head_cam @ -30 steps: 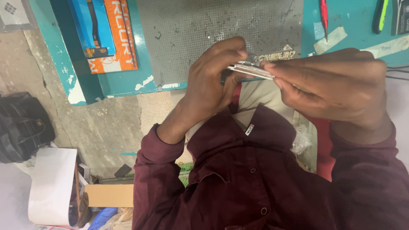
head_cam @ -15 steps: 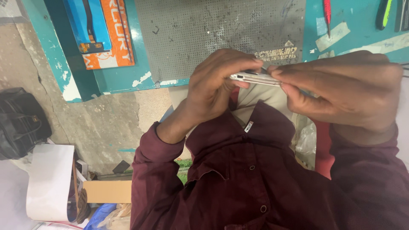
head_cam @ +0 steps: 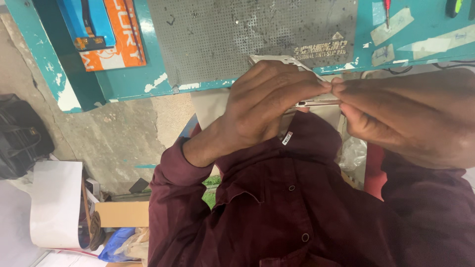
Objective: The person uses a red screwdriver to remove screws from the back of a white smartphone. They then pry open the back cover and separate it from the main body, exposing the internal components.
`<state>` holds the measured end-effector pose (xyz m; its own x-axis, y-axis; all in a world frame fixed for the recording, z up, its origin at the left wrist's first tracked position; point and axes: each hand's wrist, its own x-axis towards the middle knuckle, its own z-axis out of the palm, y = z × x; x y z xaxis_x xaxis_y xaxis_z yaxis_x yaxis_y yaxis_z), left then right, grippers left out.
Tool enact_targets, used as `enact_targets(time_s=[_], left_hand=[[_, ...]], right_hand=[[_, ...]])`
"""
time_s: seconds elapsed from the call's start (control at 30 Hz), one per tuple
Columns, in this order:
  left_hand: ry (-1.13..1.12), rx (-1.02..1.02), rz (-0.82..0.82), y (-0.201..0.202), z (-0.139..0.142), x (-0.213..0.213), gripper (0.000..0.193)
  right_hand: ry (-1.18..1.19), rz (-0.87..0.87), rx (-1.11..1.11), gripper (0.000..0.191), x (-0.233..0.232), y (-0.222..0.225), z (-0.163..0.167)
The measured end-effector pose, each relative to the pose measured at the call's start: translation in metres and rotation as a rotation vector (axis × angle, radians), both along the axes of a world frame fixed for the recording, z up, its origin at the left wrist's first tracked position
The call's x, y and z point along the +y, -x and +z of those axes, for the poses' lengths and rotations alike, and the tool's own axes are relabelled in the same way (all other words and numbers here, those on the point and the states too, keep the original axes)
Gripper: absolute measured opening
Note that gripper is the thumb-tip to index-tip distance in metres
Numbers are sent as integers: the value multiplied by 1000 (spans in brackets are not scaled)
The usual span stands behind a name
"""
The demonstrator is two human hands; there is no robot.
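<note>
Far left: black bag [head_cam: 22,141] on the floor, white roll [head_cam: 54,205] and cardboard box [head_cam: 121,213] below it, blue plastic bag [head_cam: 116,242] at the bottom. All well apart from the hands, parked out of the work zone.

Top left: blue-and-orange package [head_cam: 106,34] lying on the teal bench [head_cam: 148,81], clear of the mat. Grey perforated mat [head_cam: 247,42] centred on the bench, probably there to stop small parts sliding.

Centre: left hand [head_cam: 262,106] curled, fingers wrapped over the top of a thin flat phone [head_cam: 316,103], seen edge-on, gripping it from above. Held just above the lap, in front of the bench edge, not resting on the mat. A pale flat panel [head_cam: 284,61] shows just behind the knuckles; cannot tell whether part of the phone or separate. Grip looks like a clamp to keep the phone steady for work at its edge.

Right: right hand [head_cam: 410,116] with fingers pressed together, tips meeting the left thumb at the phone's edge, pinching that thin edge. Looks like a fine-control hold at the seam; exact contact hidden by the fingers.

Top right: red screwdriver [head_cam: 387,9] and tape strips [head_cam: 391,27] on the bench, within reach. Clear plastic bag [head_cam: 352,154] below the hands, beside the maroon shirt [head_cam: 297,207].
</note>
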<state>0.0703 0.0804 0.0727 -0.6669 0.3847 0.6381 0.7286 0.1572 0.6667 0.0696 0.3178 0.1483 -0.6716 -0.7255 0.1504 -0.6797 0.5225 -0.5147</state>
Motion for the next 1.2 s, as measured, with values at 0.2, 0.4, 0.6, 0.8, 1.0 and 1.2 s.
enact_targets(time_s=[0.2, 0.4, 0.6, 0.8, 1.0, 1.2], left_hand=[[14, 16, -7, -3, 2, 1, 29], [34, 25, -11, -4, 0, 2, 26], [50, 15, -30, -2, -1, 0, 31], [18, -27, 2, 9, -2, 7, 38], [106, -25, 75, 30, -14, -11, 27], [208, 60, 144, 27, 0, -34, 27]], right_hand=[[47, 48, 145, 30, 33, -15, -12], [73, 56, 154, 34, 3, 0, 9], [54, 196, 65, 30, -1, 10, 15], [91, 161, 237, 23, -6, 11, 15], [113, -74, 295, 15, -2, 6, 12], [168, 16, 371, 12, -8, 26, 9]])
